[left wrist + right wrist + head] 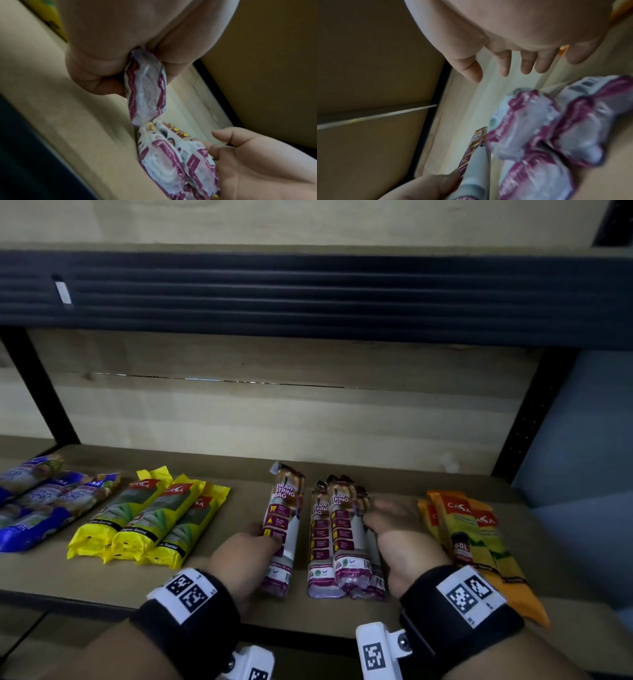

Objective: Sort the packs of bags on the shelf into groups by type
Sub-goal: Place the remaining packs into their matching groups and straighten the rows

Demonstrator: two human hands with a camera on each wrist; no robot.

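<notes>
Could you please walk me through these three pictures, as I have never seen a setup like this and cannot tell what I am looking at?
No machine here: a person sorts packs with bare hands, wearing one camera on the head and one on each wrist. The head view looks down at a wooden shelf. On it lie groups of packs: blue packs, yellow packs, purple drawstring packs and orange packs. The left hand has one purple pack in its grip, apart from the purple group. The right hand rests open against that group. The left wrist view shows the same gripped pack close up; the right wrist view shows spread fingers above the blurred purple packs.
</notes>
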